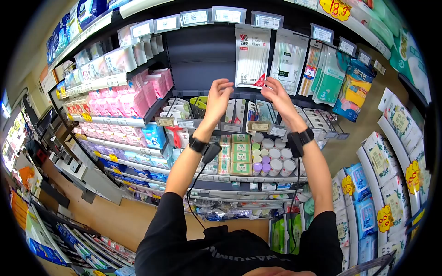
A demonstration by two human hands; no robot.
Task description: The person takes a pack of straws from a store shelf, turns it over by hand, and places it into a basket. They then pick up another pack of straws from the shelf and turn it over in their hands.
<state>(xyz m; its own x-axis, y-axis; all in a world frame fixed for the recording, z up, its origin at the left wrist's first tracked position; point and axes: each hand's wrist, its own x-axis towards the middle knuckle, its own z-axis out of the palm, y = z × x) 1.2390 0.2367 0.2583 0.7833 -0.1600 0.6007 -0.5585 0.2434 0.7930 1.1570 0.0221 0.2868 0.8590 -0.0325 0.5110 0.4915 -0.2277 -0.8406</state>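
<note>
A white pack of straws [252,57] hangs from a hook under a price tag on the back panel, with a red corner at its lower right. My left hand [219,95] is raised just left of the pack's bottom edge, fingers loosely bent and nothing in them. On the other side, my right hand [278,95] is close to the red corner, its fingers apart; whether a fingertip touches the pack I cannot tell. Right of it hangs another clear pack of coloured straws [289,62]. Both wrists wear black bands with cables.
Green packs [329,76] and a blue-yellow bag [353,89] hang farther right. Below my hands are a row of hooks with price tags, then round lidded containers [275,165] and green-labelled boxes [241,156]. Pink packs [133,99] fill the left shelves; tissue packs [382,161] stand right.
</note>
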